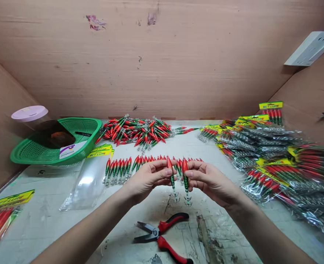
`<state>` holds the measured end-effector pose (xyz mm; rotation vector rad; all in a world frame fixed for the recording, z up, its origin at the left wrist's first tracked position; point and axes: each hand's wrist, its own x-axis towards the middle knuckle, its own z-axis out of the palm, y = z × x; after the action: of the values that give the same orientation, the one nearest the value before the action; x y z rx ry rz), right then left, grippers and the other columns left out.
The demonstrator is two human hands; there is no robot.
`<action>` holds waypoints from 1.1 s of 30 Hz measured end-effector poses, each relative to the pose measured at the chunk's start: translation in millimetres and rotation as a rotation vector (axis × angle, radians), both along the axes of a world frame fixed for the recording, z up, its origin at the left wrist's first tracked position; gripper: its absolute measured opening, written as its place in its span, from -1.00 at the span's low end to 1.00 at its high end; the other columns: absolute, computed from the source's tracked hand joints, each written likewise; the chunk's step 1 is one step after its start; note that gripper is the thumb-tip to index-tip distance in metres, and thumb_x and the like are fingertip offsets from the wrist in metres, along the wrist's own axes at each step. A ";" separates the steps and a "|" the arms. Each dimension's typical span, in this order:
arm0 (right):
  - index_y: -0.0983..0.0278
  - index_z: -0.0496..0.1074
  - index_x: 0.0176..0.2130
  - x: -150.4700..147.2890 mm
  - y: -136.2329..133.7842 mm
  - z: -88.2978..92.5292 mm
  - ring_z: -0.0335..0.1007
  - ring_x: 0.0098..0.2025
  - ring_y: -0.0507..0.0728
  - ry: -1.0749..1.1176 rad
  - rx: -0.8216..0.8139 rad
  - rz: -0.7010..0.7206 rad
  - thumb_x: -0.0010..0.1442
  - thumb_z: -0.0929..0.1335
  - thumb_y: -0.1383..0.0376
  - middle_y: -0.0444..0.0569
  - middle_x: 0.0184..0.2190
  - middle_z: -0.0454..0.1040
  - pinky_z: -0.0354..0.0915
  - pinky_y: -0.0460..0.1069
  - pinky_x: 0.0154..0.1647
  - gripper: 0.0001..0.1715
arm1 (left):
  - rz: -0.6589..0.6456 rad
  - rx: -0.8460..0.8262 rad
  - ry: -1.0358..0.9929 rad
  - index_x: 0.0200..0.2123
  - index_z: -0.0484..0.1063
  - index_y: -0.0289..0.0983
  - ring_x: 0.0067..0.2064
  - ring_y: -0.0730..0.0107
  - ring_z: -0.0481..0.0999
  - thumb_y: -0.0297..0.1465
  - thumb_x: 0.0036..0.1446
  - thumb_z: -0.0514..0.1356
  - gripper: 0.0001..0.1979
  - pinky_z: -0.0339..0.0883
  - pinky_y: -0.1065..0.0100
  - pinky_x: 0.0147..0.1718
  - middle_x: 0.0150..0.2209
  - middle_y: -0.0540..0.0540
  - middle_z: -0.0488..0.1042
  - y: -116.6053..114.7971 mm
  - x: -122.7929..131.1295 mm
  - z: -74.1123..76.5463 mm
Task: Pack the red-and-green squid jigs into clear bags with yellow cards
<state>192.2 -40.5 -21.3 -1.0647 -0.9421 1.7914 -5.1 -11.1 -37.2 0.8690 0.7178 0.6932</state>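
Observation:
Between thumb and fingers, my left hand (pixel 152 176) pinches a red-and-green squid jig (pixel 170 171), its hook crown pointing down. A second squid jig (pixel 185 176) hangs the same way from my right hand (pixel 210 180), close beside the first. Both are held above the table, red ends up. Just beyond the hands runs a row of squid jigs (pixel 120 169) laid side by side, partly hidden by my fingers. Nearer to me lie pliers (pixel 155 231) with red and black handles, jaws spread apart.
A tangled heap of squid jigs (pixel 137 131) lies at the back. Packed lures (pixel 261 146) pile up on the right. A green basket (pixel 95 126) stands left, near clear plastic bags (pixel 86 179) and another lure pack (pixel 4 216). A power strip (pixel 310 49) hangs upper right.

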 end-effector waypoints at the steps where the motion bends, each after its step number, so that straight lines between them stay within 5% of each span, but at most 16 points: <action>1: 0.32 0.45 -0.43 -1.7 -1.3 0.3 0.30 -0.52 -0.06 0.006 0.000 0.004 -0.16 0.56 0.22 -0.17 -0.52 0.41 0.30 -0.12 -0.49 -0.67 | -0.011 -0.003 -0.014 -0.21 0.52 -0.30 -0.26 0.41 0.51 -0.32 -0.09 0.40 -0.66 0.36 0.34 -0.19 -0.26 -0.10 0.56 -2.2 -0.6 1.6; 20: 0.35 0.47 -0.37 -2.2 -5.0 3.7 0.33 -0.51 -0.05 0.017 -0.015 0.019 -0.11 0.54 0.22 -0.08 -0.46 0.48 0.29 -0.12 -0.48 -0.68 | -0.071 0.022 -0.062 -0.11 0.49 -0.29 -0.20 0.37 0.52 -0.39 0.05 0.31 -0.70 0.36 0.26 -0.11 -0.17 -0.16 0.54 -12.0 -7.7 5.9; 28: 0.34 0.47 -0.40 42.2 -0.1 18.1 0.24 -0.57 -0.10 -0.017 0.025 -0.116 -0.13 0.55 0.23 -0.17 -0.55 0.39 0.25 -0.16 -0.53 -0.69 | -0.005 -0.011 0.101 -0.19 0.45 -0.29 -0.24 0.43 0.50 -0.30 -0.06 0.36 -0.66 0.37 0.38 -0.22 -0.23 -0.11 0.52 -5.2 -8.0 -0.4; 33: 0.35 0.48 -0.41 36.8 -6.7 18.3 0.24 -0.57 -0.10 -0.021 0.023 -0.107 -0.15 0.55 0.22 -0.14 -0.54 0.40 0.25 -0.16 -0.53 -0.68 | -0.067 0.238 0.446 -0.29 0.38 -0.31 -0.37 0.47 0.44 -0.34 -0.05 0.26 -0.77 0.36 0.38 -0.33 -0.34 -0.03 0.42 -5.0 -0.7 -10.3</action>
<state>229.0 -47.2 -3.1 -1.1002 -0.8995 1.6815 -5.8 -16.0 -47.5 1.2827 1.0103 0.5341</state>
